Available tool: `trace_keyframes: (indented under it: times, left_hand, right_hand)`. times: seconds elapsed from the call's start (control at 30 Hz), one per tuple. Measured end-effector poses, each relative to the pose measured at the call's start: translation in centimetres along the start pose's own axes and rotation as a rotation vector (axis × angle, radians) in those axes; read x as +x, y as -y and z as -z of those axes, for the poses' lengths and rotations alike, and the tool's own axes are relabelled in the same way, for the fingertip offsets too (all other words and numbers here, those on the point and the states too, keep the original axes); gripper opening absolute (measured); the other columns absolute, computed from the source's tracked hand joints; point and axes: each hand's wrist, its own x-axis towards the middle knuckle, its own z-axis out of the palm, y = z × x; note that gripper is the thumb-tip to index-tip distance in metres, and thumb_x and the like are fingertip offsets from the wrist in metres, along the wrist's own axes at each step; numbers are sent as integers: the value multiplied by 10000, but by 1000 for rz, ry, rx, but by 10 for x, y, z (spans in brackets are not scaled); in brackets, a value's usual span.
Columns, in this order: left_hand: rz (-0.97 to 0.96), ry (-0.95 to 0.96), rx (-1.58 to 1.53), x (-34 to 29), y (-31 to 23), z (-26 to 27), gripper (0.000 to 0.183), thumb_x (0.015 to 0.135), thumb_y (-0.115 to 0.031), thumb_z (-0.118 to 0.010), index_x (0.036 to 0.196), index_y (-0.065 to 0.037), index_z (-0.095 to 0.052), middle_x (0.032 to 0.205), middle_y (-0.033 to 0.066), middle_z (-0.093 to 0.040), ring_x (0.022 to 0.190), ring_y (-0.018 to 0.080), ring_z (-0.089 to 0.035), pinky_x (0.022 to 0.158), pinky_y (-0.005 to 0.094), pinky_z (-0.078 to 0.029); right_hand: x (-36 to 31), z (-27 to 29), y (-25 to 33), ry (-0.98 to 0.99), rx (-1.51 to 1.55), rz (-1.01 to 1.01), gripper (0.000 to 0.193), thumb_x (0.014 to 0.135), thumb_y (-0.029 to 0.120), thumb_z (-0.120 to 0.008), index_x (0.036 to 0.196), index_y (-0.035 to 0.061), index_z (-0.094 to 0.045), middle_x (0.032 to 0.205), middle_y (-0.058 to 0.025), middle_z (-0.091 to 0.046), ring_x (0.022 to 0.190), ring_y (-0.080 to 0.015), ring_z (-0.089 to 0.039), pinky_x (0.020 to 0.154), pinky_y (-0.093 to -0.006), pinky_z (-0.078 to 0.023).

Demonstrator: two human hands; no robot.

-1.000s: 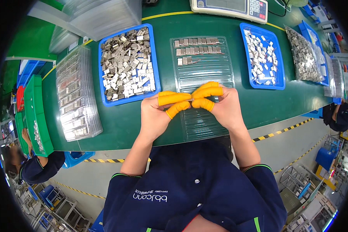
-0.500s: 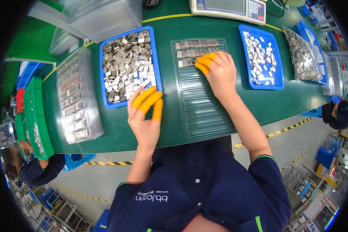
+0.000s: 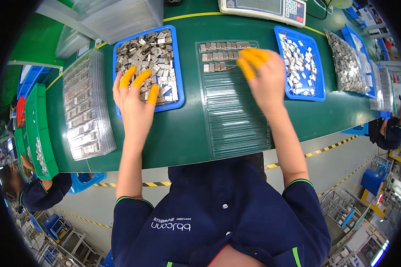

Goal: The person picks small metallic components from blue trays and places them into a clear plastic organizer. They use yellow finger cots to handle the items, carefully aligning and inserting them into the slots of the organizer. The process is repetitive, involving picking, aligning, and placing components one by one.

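I see my left hand point(image 3: 136, 100) spread over the left blue tray point(image 3: 179, 66) of small metal parts point(image 3: 149, 51), orange-capped fingertips point(image 3: 141, 78) on the pile. My right hand point(image 3: 265, 80) hovers over the clear tray point(image 3: 236, 120) at the green desk's point(image 3: 182, 133) middle, beside its rows of parts. A second blue tray point(image 3: 318, 75) lies just right, a scale point(image 3: 265, 8) beyond.

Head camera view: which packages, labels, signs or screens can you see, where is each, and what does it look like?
Weighing scale: far table edge, centre; pale flat box with a grey screen and a keypad.
Clear bag of metal parts: far right of the green table; see-through, silvery contents.
Stack of clear plastic trays: left of the left hand; transparent, ribbed, holding small metal parts.
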Motion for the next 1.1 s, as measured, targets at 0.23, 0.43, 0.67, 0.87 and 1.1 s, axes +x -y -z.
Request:
trace_keyframes:
  times: [0.23, 0.43, 0.67, 0.87, 1.1]
  left_hand:
    - [49, 97, 274, 15, 22, -13, 337, 746, -261, -721, 1029, -87, -665, 1069, 79, -588, 1054, 270, -456, 905, 405, -270]
    - [86, 155, 335, 23, 19, -24, 297, 741, -281, -719, 949, -72, -689, 909, 76, -611, 981, 237, -482, 869, 405, -279]
    - [90, 96, 179, 33, 6, -16, 230, 716, -204, -745, 881, -54, -689, 889, 81, -647, 896, 209, -546, 844, 357, -337]
    - [268, 24, -245, 35, 3, -9, 231, 696, -122, -762, 911, -83, -688, 796, 43, -666, 741, 149, -589, 720, 300, -413]
    - [522, 309, -852, 19, -8, 5, 252, 763, -20, -696, 1013, -1, -673, 889, 68, -690, 786, 127, -646, 682, 229, -495]
  right_hand:
    - [-35, 68, -60, 175, -459, -474, 260, 806, 94, -644, 1053, 14, -639, 1022, -185, -612, 925, -326, -580, 813, -384, -455]
    - [-48, 69, -76, 237, -322, -730, 278, 769, 137, -697, 1018, 21, -659, 920, -155, -618, 817, -289, -602, 717, -366, -469]
    - [-47, 71, -77, 100, -243, -898, 246, 726, 148, -743, 952, 64, -700, 804, -91, -676, 700, -227, -632, 652, -338, -480]
    - [-47, 77, -86, -34, -96, -985, 219, 737, 125, -737, 946, 63, -716, 785, -104, -688, 630, -133, -611, 595, -266, -469]
    - [-43, 78, -85, -169, 79, -976, 185, 766, 98, -728, 931, 17, -703, 784, -74, -677, 643, -99, -597, 584, -225, -464]
